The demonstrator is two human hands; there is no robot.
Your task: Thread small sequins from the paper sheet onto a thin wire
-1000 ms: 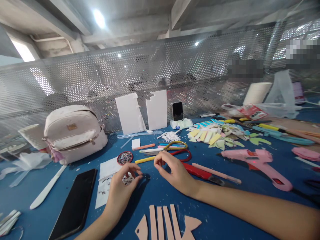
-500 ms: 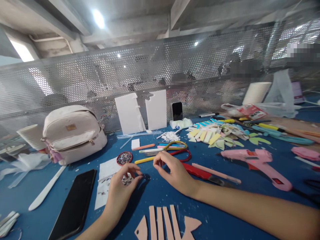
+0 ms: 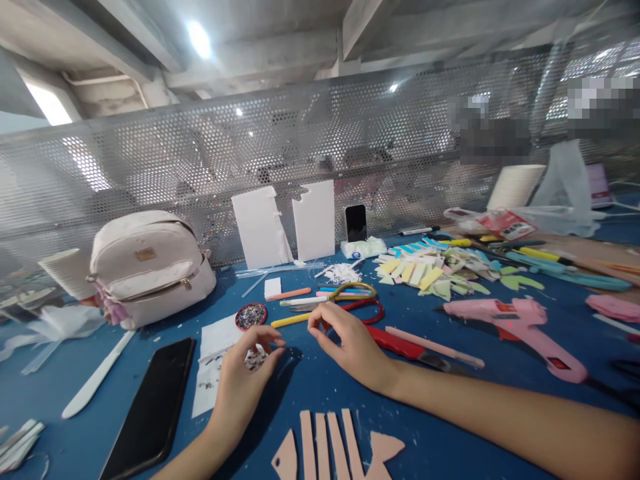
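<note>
My left hand (image 3: 245,370) hovers above a white paper sheet (image 3: 204,399) strewn with small dark and shiny bits. Its fingers curve loosely, with a gap between them and the thumb and nothing visible in it. Facing it, my right hand (image 3: 350,343) has half-curled fingers and its thumb apart; I see nothing in it. Just behind the hands are a yellow stick (image 3: 291,321), scissors (image 3: 369,311) with red and yellow handles, and a round red-rimmed dish (image 3: 251,316) of glitter-like bits. Pink fish-skeleton pieces (image 3: 307,443) lie nearest me: a head, several strips and a tail.
A black phone (image 3: 153,407) and white knife (image 3: 97,377) lie left, before a white backpack (image 3: 150,270). A red-handled cutter (image 3: 395,341) is by my right wrist; a pink glue gun (image 3: 520,327) lies farther right. Paper scraps (image 3: 430,270) and white boards (image 3: 313,223) are behind.
Both hands keep practically the same pose and place. The whole view has shifted very slightly; nothing on the table has been moved.
</note>
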